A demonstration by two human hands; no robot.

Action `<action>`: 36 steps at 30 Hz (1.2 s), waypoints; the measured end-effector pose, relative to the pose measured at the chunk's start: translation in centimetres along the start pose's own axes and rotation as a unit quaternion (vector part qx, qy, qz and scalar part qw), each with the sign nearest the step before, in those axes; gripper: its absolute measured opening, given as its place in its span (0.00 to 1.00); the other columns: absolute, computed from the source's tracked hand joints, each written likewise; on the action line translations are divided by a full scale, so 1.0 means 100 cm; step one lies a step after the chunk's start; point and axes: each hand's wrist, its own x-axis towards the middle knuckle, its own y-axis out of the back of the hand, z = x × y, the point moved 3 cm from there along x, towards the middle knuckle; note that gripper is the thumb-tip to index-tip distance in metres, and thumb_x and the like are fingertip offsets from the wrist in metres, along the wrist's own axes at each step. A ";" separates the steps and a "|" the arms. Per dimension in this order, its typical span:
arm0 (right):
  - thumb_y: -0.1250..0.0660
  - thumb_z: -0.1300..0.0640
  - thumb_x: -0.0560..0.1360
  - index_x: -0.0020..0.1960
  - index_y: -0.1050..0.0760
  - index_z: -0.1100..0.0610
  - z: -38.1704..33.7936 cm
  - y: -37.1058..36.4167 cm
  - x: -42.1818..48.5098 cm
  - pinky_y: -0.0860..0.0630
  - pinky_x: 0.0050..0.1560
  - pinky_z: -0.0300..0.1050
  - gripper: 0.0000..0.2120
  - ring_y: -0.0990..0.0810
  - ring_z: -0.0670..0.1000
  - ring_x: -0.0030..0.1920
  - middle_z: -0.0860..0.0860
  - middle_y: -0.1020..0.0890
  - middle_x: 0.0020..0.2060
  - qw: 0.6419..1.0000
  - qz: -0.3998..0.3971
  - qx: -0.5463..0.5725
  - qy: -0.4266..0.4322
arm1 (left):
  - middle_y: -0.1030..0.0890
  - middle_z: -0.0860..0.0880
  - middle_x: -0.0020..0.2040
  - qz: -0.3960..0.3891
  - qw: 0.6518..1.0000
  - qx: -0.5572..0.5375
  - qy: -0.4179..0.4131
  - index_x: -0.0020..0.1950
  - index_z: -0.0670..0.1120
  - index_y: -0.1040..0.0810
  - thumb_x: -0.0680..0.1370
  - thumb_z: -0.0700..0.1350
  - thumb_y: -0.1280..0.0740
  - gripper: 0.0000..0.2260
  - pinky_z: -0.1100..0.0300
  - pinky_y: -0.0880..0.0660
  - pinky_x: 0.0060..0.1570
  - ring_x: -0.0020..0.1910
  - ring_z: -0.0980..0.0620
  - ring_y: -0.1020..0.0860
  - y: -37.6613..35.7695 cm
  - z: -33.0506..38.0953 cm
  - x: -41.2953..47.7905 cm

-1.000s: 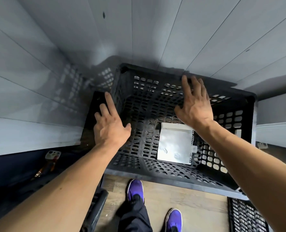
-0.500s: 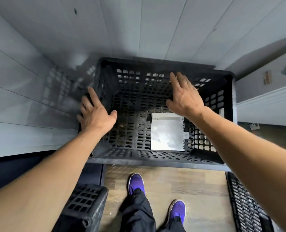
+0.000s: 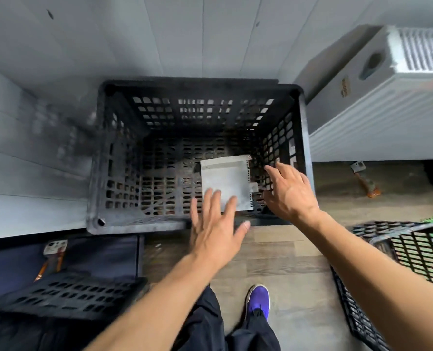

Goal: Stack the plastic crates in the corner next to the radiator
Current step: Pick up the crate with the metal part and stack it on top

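Note:
A black perforated plastic crate (image 3: 124,138) stands upright in the wall corner, its open top facing me. A white paper sheet (image 3: 229,178) lies on its floor. The white radiator (image 3: 377,107) is just to its right. My left hand (image 3: 216,230) hovers open over the crate's near rim, fingers spread, holding nothing. My right hand (image 3: 290,192) is open too, above the near right corner of the crate, not gripping it. Another black crate (image 3: 412,252) sits on the floor at the right, and a third black crate (image 3: 66,295) is at the lower left.
White panelled walls close the corner behind and left of the crate. Wooden floor lies in front, with my purple shoe (image 3: 258,300) on it. An orange-handled tool (image 3: 364,178) lies under the radiator, and pliers with orange handles (image 3: 52,259) lie on a dark surface at the left.
Both hands have let go of the crate's walls and drawn back toward me, over its near rim. The crate now sits level in the corner, and the radiator has come into view.

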 end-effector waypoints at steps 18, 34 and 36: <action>0.41 0.57 0.77 0.76 0.38 0.48 0.045 -0.018 -0.034 0.60 0.74 0.63 0.28 0.61 0.54 0.78 0.52 0.50 0.79 0.993 -0.067 0.010 0.096 | 0.33 0.59 0.67 0.006 0.999 0.037 0.013 0.66 0.61 0.29 0.80 0.63 0.48 0.18 0.47 0.50 0.69 0.68 0.52 0.39 -0.037 0.035 0.007; 0.58 0.40 0.82 0.73 0.34 0.49 0.045 -0.037 -0.079 0.59 0.76 0.62 0.26 0.54 0.52 0.79 0.51 0.44 0.78 0.994 -0.005 0.072 0.084 | 0.34 0.59 0.69 -0.025 0.999 0.035 0.018 0.66 0.62 0.31 0.81 0.62 0.47 0.16 0.49 0.51 0.68 0.69 0.52 0.43 -0.040 0.033 0.009; 0.56 0.40 0.82 0.76 0.39 0.49 0.045 -0.042 -0.094 0.57 0.76 0.60 0.26 0.55 0.52 0.79 0.51 0.46 0.79 0.993 0.015 0.092 0.068 | 0.33 0.57 0.68 -0.024 0.999 0.040 0.023 0.67 0.62 0.31 0.80 0.63 0.46 0.18 0.48 0.50 0.68 0.69 0.51 0.42 -0.041 0.034 0.009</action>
